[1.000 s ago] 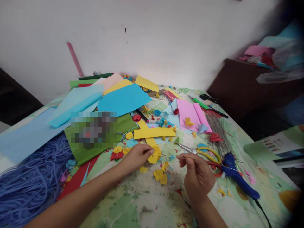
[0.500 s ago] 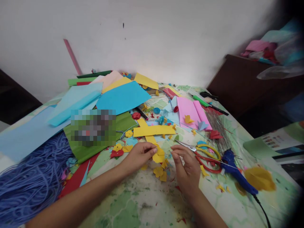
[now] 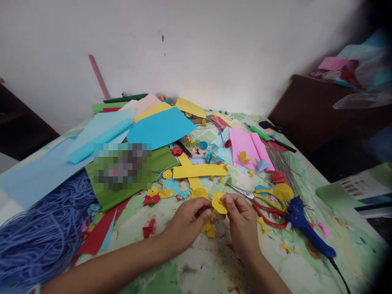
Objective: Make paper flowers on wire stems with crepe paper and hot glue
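Between my two hands is a yellow paper flower [image 3: 218, 203] with a small dark spot at its centre. My right hand [image 3: 243, 218] pinches it by the right edge. Close against its left side, my left hand [image 3: 192, 218] has thumb and forefinger pressed together; whatever is in that pinch is too small to make out. Cut yellow paper pieces [image 3: 210, 231] lie on the table just under my fingers. To the right of my right hand are scissors [image 3: 269, 212] with red and yellow handles and a blue glue gun [image 3: 310, 228].
Crossed yellow paper strips [image 3: 200, 170] lie beyond my hands. Blue cord [image 3: 45, 228] is heaped at left beside green paper [image 3: 159, 163]. Farther back are a blue sheet [image 3: 161, 128] and pink paper [image 3: 243, 143]. Thin wires [image 3: 289, 171] lie at right.
The yellow flower has passed from my left fingers to my right fingers and shifted slightly right. My left hand has moved right and a little down, closer to my right hand.
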Available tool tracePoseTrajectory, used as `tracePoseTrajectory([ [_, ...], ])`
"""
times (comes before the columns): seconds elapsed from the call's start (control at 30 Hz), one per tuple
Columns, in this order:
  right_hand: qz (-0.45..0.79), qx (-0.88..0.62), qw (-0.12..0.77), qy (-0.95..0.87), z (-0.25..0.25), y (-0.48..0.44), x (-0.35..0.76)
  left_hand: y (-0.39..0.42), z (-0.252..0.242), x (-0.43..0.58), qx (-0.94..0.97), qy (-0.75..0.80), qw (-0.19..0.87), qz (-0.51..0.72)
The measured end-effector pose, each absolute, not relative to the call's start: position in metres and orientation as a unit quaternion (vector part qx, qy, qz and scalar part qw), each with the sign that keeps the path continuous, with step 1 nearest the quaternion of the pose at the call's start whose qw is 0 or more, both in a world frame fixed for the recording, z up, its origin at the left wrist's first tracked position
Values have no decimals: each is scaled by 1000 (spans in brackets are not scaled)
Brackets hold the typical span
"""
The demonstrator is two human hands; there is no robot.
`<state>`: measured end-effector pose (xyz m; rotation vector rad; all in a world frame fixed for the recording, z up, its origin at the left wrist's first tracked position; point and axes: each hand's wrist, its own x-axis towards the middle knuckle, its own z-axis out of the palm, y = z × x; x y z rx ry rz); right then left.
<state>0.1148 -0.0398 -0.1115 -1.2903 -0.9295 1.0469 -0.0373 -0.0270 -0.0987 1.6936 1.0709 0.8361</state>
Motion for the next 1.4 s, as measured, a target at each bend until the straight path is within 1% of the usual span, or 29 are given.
tracePoseTrajectory([
  [0.1, 519, -478, 601, -375, -111, -40, 115, -30, -97, -33, 643, 414, 544, 345],
  [0.2, 601, -371, 615, -350, -110, -41, 111, -29, -93, -30, 548, 400, 619, 395],
  [0.3, 658, -322, 574, -366, -113, -41, 104, -28, -90, -29, 477, 411, 642, 437],
  [0.4, 666, -335, 511, -429, -124, -42, 100, -28, -90, -29, 472, 419, 643, 434],
  [0.47, 635, -369, 498, -461, -133, -43, 100, -28, -91, -29, 499, 425, 628, 420],
  [0.6, 572, -420, 507, -490, -140, -46, 102, -29, -90, -29, 563, 430, 575, 410],
  [0.77, 524, -443, 526, -502, -137, -45, 103, -33, -95, -27, 573, 404, 588, 403],
  [0.83, 533, -445, 551, -463, -135, -45, 103, -35, -98, -27, 579, 402, 585, 401],
  [0.93, 560, -437, 607, -356, -129, -44, 103, -37, -99, -27, 589, 407, 581, 388],
  [1.03, 557, -413, 662, -283, -115, -38, 108, -36, -98, -28, 630, 420, 549, 353],
  [1.2, 514, -373, 728, -257, -95, -24, 131, -33, -94, -32, 721, 444, 461, 265],
  [1.4, 514, -298, 774, -218, -86, -18, 160, -31, -92, -39, 799, 435, 373, 184],
])
